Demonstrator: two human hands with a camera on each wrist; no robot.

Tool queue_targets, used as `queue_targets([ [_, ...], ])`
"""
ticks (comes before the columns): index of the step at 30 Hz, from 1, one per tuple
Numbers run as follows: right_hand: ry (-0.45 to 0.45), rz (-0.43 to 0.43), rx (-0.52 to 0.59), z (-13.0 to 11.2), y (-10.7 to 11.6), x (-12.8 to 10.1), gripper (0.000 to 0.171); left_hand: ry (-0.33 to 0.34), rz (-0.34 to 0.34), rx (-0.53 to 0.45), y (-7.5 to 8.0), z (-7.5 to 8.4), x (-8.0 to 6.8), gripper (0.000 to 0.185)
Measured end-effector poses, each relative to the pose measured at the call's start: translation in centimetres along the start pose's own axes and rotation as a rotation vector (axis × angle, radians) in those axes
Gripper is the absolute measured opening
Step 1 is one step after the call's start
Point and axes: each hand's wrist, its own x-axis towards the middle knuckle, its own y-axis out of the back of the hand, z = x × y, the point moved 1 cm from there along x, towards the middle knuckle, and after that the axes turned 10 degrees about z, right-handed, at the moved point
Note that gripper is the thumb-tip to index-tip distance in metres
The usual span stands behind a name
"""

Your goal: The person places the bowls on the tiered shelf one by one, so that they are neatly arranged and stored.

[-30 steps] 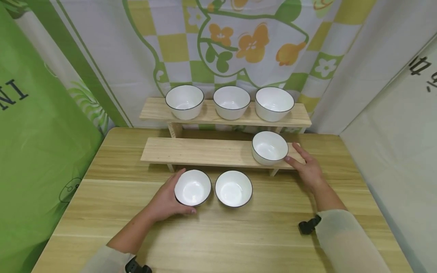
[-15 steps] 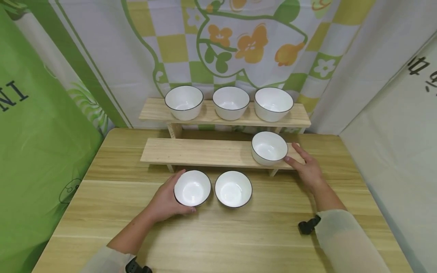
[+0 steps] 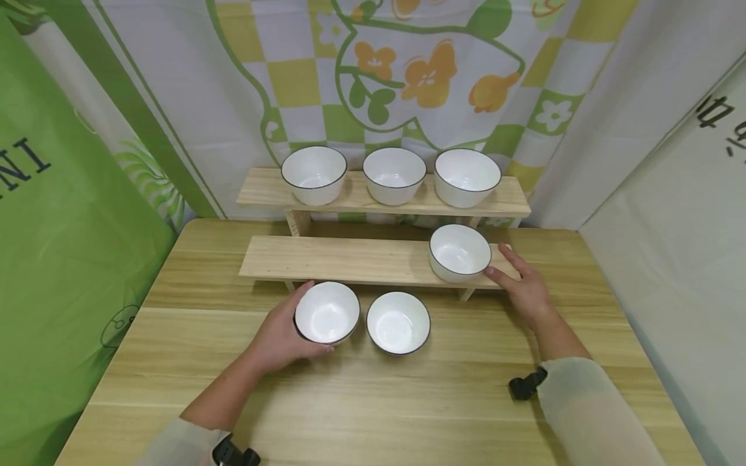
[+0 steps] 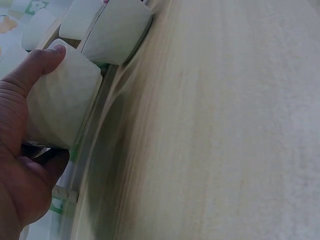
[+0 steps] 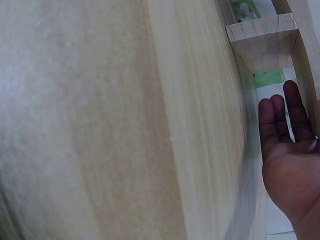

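My left hand (image 3: 283, 333) grips a white bowl with a dark rim (image 3: 326, 312), held just above the table in front of the lower shelf. In the left wrist view the thumb (image 4: 35, 65) curls over that bowl's (image 4: 62, 102) side. A second white bowl (image 3: 399, 322) stands on the table right beside it. My right hand (image 3: 521, 285) lies with straight fingers on the right end of the lower wooden shelf (image 3: 338, 259), its thumb next to a third bowl (image 3: 460, 252) standing there. The right wrist view shows the flat palm (image 5: 287, 150) empty.
Three more white bowls (image 3: 394, 175) stand in a row on the upper wooden shelf (image 3: 262, 188) against the patterned curtain. The lower shelf's left and middle carry nothing. The wooden table (image 3: 379, 401) stretches toward me; a green banner (image 3: 64, 246) hangs at the left.
My left hand has raised its bowl slightly off the table and drawn it a little toward the lower shelf. The right hand has stayed where it was.
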Motion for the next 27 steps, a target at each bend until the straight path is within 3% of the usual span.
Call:
queue_targets([
  [10,-0.006,-0.011,-0.01,-0.1,0.0,-0.1,0.093,-0.004,0.011,-0.027,0.4,1.0,0.7,0.126],
  [20,-0.002,0.0,-0.015,0.1,0.1,0.1,0.092,0.039,0.015,-0.019,0.6,2.7,1.8,0.128],
  [27,-0.005,-0.008,-0.012,-0.1,0.0,0.0,0.092,0.008,0.031,-0.02,0.9,3.8,2.7,0.128],
])
